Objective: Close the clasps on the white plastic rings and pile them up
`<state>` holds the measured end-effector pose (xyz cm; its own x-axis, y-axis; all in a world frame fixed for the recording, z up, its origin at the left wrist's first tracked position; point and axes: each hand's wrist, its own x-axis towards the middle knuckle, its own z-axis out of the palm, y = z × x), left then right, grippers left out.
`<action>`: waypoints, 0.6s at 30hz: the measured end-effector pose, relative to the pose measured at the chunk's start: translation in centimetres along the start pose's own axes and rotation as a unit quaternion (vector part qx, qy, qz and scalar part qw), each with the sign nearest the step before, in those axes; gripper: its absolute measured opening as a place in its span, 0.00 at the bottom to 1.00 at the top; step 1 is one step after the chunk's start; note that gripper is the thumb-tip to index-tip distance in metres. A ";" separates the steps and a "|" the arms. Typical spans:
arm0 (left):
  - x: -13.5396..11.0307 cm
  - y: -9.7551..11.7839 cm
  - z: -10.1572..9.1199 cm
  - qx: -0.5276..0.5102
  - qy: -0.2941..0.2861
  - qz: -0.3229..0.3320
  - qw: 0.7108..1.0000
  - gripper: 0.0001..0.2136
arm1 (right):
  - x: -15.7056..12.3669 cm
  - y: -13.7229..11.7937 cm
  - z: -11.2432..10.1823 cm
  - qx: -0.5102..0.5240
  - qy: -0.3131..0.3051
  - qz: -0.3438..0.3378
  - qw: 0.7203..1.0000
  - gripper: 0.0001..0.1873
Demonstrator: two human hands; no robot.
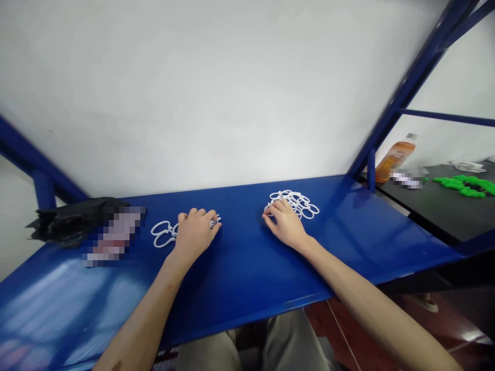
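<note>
1. Left hand [194,233], left of centre: fingers curl down over white rings [167,231]; I cannot tell whether they grip.
2. Right hand [286,222], right of centre: fingers bend over a ring pile [297,202]; grip hidden, cannot tell.
3. Both groups lie apart on the blue table [240,278], presumably so the hands need not cross.
4. Black bag [73,224], left: probably set aside from the hands.

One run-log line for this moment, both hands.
left hand: over left white rings | right hand: over right white rings | grips: unclear | surface: blue table | left end: black plastic
</note>
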<state>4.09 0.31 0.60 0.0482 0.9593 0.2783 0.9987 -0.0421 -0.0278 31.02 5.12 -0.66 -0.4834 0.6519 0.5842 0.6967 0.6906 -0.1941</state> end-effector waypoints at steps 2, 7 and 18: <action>0.0 0.0 0.0 0.002 0.016 -0.009 1.000 0.11 | -0.1 -0.3 0.3 -0.002 -0.023 -0.023 0.999 0.07; 0.0 -0.5 0.4 -0.013 -0.007 -0.012 1.000 0.19 | -0.3 -0.4 0.7 -0.001 -0.064 -0.050 0.997 0.07; 0.5 -0.8 0.1 -0.161 0.026 -0.019 0.986 0.09 | -0.2 -0.3 0.7 0.023 -0.073 -0.046 0.996 0.06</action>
<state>3.36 0.86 0.62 0.0032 0.9466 0.3224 0.9524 -0.1011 0.2875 30.56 4.94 -1.26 -0.6175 0.6219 0.4815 0.6228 0.7605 -0.1835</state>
